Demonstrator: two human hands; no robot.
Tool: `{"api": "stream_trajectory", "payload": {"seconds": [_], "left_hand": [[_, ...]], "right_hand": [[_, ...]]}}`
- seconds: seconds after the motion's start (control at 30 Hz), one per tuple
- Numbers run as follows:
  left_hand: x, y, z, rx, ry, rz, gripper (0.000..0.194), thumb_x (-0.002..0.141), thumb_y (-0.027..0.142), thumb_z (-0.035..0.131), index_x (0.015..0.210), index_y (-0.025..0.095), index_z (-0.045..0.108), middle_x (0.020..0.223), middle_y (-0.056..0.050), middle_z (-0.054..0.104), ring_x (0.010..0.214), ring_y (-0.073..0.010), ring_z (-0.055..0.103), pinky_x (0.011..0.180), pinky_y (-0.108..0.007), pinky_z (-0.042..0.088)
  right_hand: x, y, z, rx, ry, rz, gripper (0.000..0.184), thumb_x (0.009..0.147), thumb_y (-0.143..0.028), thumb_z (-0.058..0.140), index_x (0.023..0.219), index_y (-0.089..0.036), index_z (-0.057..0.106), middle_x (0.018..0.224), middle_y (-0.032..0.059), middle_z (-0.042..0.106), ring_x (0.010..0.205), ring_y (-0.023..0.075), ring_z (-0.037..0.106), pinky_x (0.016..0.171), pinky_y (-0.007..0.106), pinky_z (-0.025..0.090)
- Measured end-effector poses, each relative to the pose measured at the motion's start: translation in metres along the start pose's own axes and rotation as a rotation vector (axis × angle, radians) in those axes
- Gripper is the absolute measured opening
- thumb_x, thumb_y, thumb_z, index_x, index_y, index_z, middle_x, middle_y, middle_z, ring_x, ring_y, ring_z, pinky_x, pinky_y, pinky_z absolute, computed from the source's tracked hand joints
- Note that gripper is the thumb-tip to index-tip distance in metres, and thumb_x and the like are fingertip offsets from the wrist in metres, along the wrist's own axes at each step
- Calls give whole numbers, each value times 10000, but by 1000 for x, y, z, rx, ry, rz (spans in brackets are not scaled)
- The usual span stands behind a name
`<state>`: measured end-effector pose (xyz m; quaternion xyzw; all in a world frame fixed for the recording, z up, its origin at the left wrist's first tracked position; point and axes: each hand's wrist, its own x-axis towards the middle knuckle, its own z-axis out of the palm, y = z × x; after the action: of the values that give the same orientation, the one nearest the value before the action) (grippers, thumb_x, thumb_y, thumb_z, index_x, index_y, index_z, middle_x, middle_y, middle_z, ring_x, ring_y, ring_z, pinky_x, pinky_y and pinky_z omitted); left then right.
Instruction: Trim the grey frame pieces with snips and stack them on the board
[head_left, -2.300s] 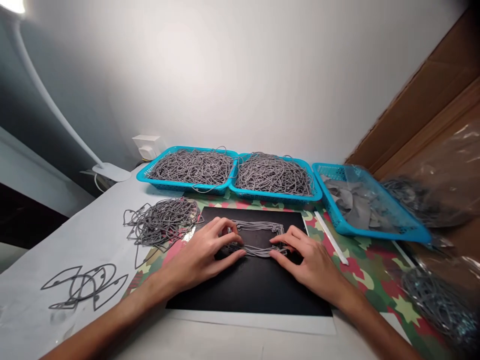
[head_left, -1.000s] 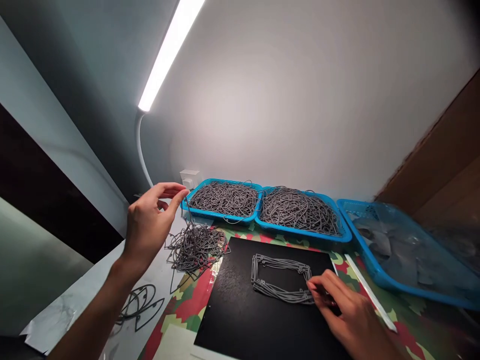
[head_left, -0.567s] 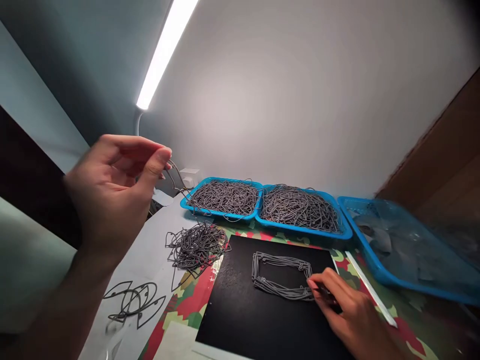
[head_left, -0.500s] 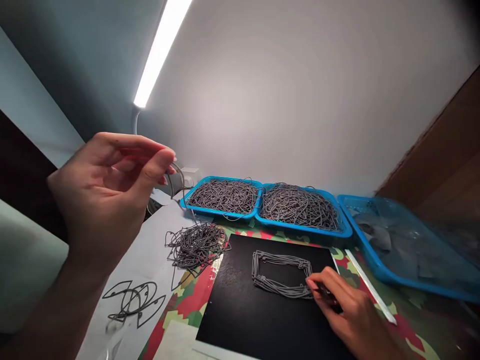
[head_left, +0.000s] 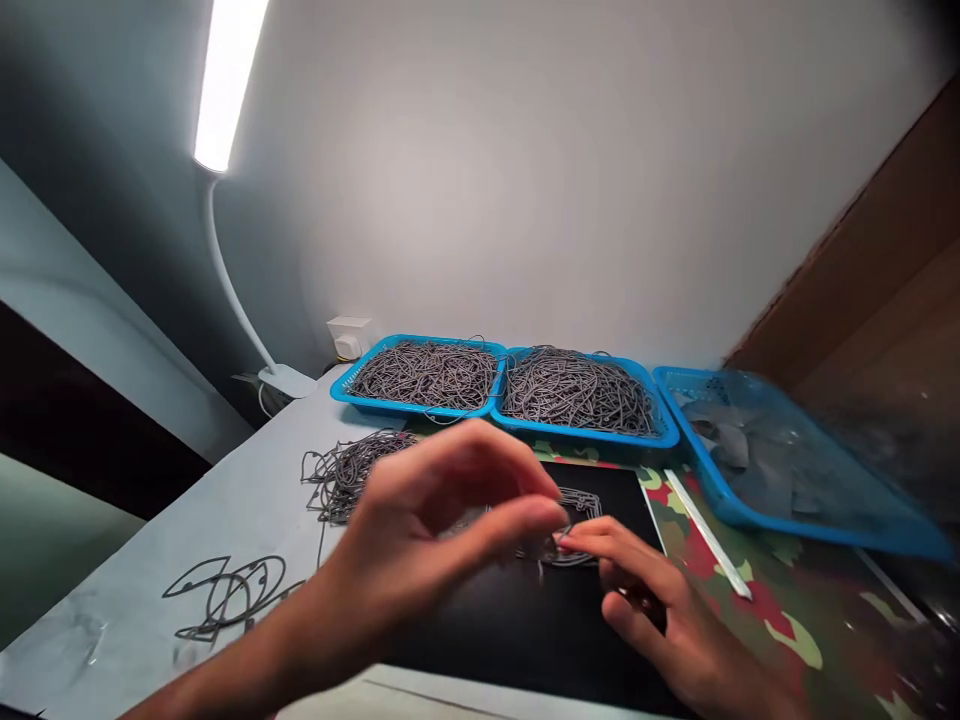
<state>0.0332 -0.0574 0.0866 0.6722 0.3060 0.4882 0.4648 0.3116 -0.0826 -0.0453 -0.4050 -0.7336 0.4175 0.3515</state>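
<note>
My left hand (head_left: 442, 520) hovers over the black mat (head_left: 517, 625), thumb and fingers pinched together; it is blurred by motion and what it pinches, if anything, does not show clearly. My right hand (head_left: 660, 610) rests on the mat with its fingertips pressed on the stack of grey wire frames (head_left: 577, 505), which my hands partly hide. A loose heap of grey wire pieces (head_left: 345, 470) lies left of the mat.
Two blue baskets (head_left: 420, 405) (head_left: 581, 425) full of grey wire pieces stand at the back, a third blue basket (head_left: 750, 510) with grey flat parts at the right. A white lamp (head_left: 225, 80) stands at the left. Dark outline pieces (head_left: 225, 595) lie on white paper. A white strip (head_left: 709, 545) lies on camouflage cloth.
My left hand lifted a wire piece from the loose heap up to eye level, then came down to the stacked frames on the mat. My right hand stayed on the stack.
</note>
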Motion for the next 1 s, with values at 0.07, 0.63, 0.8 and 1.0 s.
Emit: {"api": "stream_trajectory", "payload": {"seconds": [0.07, 0.63, 0.8, 1.0], "left_hand": [[-2, -9, 15, -102, -129, -87, 50, 994, 228, 878, 981, 227, 830, 891, -13, 820, 790, -148, 782, 725, -220, 669], [-10, -44, 16, -468, -191, -387, 68, 1027, 252, 872, 983, 229, 825, 854, 0, 762, 721, -87, 714, 647, -121, 599], [-13, -24, 21, -462, -248, -411, 114, 1018, 317, 884, 983, 238, 810, 834, -17, 776, 694, -101, 712, 628, -138, 601], [-19, -47, 6, -223, -45, -352, 235, 977, 429, 907, 927, 230, 794, 782, -21, 742, 641, -130, 679, 556, -175, 576]], "right_hand": [[-1, -3, 3, 113, -71, 78, 610, 1119, -759, 506, 1479, -339, 761, 1221, 111, 767, 931, 262, 713, 870, 410, 642], [5, -10, 12, 70, -41, 174, 724, 1127, -432, 667, 1786, -487, 373, 1258, 17, 647, 774, 121, 521, 753, 242, 551], [2, -18, 8, 17, 67, 84, 461, 1193, -421, 515, 1637, -424, 639, 1568, 74, 635, 1059, 187, 717, 905, 306, 642], [7, -19, -6, 94, 123, 237, 311, 1054, -546, 761, 1067, -248, 851, 810, 5, 687, 690, 154, 555, 599, 267, 453]]}}
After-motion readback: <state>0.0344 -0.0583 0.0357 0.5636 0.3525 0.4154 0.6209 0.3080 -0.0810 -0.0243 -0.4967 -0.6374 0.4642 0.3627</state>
